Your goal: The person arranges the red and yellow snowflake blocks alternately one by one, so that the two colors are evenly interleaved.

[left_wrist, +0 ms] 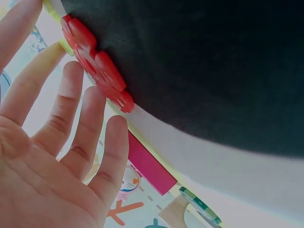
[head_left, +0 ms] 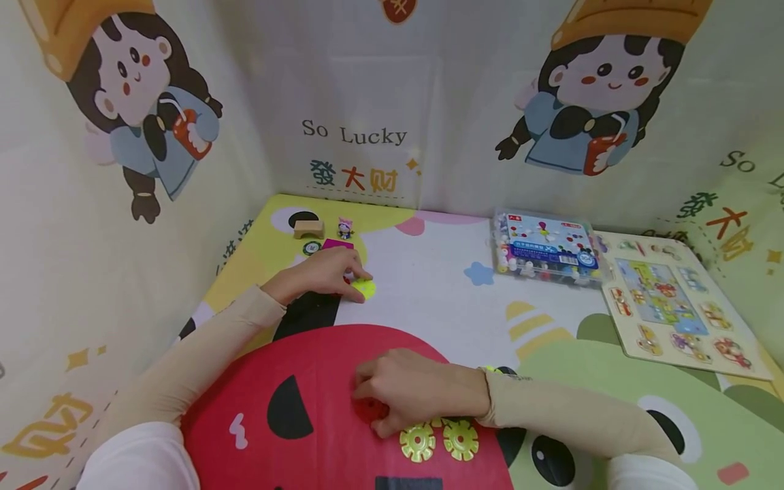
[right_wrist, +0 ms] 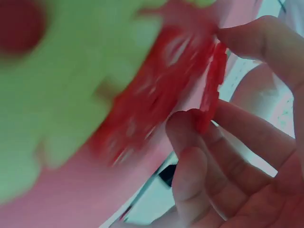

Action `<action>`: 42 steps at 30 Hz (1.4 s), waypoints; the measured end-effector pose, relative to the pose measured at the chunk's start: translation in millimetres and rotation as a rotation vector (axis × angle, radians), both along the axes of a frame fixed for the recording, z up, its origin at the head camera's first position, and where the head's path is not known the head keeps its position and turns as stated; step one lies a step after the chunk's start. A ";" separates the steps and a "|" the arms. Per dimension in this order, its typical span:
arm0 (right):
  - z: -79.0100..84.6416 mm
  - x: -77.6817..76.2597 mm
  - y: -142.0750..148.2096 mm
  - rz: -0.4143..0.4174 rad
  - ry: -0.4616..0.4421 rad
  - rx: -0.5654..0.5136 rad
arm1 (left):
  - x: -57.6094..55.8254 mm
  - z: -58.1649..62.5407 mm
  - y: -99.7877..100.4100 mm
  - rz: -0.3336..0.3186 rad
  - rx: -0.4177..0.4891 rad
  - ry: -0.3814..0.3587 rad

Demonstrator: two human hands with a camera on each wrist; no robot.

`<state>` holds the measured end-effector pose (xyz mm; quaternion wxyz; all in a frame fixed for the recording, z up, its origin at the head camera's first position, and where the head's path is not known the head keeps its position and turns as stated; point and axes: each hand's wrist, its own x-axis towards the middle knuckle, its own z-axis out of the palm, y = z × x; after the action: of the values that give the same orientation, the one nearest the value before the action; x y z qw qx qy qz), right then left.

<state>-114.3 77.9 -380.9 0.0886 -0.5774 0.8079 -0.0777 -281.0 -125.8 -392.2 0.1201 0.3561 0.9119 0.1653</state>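
Seemingly partway: yellow discs (head_left: 418,443) lie lower centre; the right hand (head_left: 409,386) pinches a red disc (head_left: 371,410), the left hand (head_left: 327,271) another yellow disc (head_left: 367,289), both apparently unplaced.

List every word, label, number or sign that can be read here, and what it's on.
"So Lucky": back cloth.
"發大财": back cloth, beneath those words.
"So L" (cut off by the frame), "發大财": right-hand cloth.
"财": left-hand cloth, lower down.
Too small or blurred: box label, round token.
Partial, unreadable: red badge, dark lettering at the cloth's lower edge.
Wrist views: no whole text readable.
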 end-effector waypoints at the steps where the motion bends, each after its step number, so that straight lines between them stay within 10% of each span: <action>1: 0.2 -4.5 2.1 -0.018 -0.001 -0.015 | 0.3 0.9 0.4 0.001 -0.001 -0.003; 11: -5.6 -105.9 33.4 -0.452 0.063 -0.193 | -0.1 0.8 1.5 0.021 -0.023 -0.009; 17: -10.6 -134.4 31.6 -0.492 0.033 -0.140 | -0.7 0.5 1.7 0.021 -0.024 -0.019; 31: -10.0 -121.9 35.8 -0.491 0.025 -0.105 | 0.8 3.0 3.6 0.014 -0.024 -0.036; 42: 0.7 -32.7 74.9 -0.270 -0.143 -0.018 | 2.7 2.4 26.8 -0.070 0.010 0.004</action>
<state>-147.0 152.8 -380.3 0.1296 -0.4573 0.8691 -0.1372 -278.3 -99.0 -389.8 0.1221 0.3888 0.8982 0.1649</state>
